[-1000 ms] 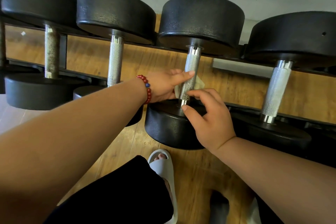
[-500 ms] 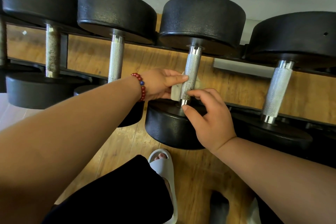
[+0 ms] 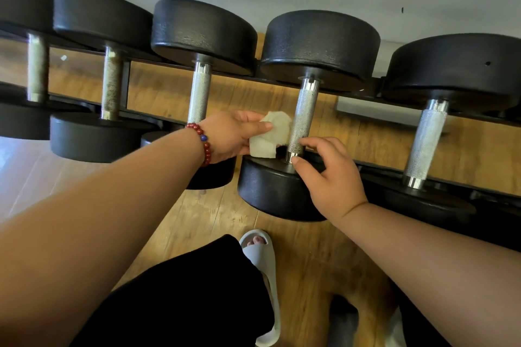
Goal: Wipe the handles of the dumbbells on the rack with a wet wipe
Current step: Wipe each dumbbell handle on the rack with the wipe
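Several black dumbbells with knurled steel handles lie across a black rack (image 3: 352,93). My left hand (image 3: 234,135), with a red bead bracelet at the wrist, pinches a crumpled off-white wet wipe (image 3: 269,138) just left of the middle dumbbell's handle (image 3: 304,115). The wipe's right edge reaches that handle. My right hand (image 3: 332,175) rests at the handle's lower end, fingers spread, thumb and forefinger touching the chrome collar above the lower black head (image 3: 270,191).
A shiny-handled dumbbell (image 3: 200,93) lies left of the middle one, and another (image 3: 425,141) lies to its right. Two duller, rust-speckled handles (image 3: 111,84) sit further left. Wooden floor, my grey slipper (image 3: 262,256) and black trouser leg are below.
My left hand has drawn the wipe off the handle to the left, so the wipe now shows fully. The view has shifted, revealing more dumbbells at left. My right hand stayed at the handle's base.
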{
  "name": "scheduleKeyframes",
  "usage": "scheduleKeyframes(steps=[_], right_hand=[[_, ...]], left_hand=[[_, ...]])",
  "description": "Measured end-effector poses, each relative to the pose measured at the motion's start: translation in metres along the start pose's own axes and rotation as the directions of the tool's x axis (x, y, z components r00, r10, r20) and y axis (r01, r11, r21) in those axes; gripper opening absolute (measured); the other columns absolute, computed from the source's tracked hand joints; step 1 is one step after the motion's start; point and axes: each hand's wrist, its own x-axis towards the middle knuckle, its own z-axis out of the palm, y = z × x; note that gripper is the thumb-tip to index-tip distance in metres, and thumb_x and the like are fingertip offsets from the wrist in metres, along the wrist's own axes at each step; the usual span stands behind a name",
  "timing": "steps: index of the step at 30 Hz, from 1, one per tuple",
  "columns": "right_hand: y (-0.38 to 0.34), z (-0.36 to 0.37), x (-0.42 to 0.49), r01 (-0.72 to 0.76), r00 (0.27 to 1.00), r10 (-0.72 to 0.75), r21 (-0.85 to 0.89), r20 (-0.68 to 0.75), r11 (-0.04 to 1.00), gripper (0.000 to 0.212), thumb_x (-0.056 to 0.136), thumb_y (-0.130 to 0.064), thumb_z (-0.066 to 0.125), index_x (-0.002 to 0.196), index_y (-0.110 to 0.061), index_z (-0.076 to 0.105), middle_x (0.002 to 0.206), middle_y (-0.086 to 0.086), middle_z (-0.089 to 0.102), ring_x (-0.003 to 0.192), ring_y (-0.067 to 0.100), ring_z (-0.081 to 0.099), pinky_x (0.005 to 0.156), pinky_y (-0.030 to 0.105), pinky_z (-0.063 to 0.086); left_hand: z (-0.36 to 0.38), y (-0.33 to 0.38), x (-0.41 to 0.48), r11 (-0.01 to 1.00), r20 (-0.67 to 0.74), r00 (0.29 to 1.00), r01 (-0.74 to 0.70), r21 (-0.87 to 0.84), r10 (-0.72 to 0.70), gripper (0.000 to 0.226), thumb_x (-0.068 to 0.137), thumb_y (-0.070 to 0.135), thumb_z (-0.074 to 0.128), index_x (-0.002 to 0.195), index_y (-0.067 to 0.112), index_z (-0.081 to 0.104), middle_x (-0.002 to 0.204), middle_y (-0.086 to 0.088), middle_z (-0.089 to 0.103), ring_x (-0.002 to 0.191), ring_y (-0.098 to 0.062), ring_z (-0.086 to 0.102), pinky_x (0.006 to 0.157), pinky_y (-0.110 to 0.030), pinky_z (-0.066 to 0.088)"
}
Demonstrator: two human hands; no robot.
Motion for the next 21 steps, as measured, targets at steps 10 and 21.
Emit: scheduleKeyframes(steps=[10,21], right_hand=[[-0.071,-0.022,-0.019,-0.062,0.995,0.041,0.242,0.089,0.968,0.056,0.094,-0.04,0.055,0.146,-0.033,0.035,0.149,-0.007,0.039,0.134,0.009,0.037,0.101,0.022,0.034],[-0.126,-0.034,-0.076,-0.362,0.93,0.329,0.539,0.161,0.76,0.006,0.092,-0.019,0.064,0.097,-0.019,0.064,0.102,0.002,0.068,0.094,0.015,0.067,0.083,0.03,0.057]], left_hand=[[0.022,0.0,-0.082,0.975,-0.04,0.987,-0.162,-0.149,0.158,0.028,0.102,0.018,0.042,0.123,0.009,0.059,0.113,-0.009,0.068,0.106,-0.021,0.064,0.098,-0.035,0.05],[0.07,-0.017,-0.161,0.863,-0.301,0.94,-0.284,-0.419,0.163,0.039,0.094,0.031,0.058,0.124,0.006,0.056,0.124,-0.015,0.063,0.111,-0.025,0.064,0.094,-0.038,0.053]])
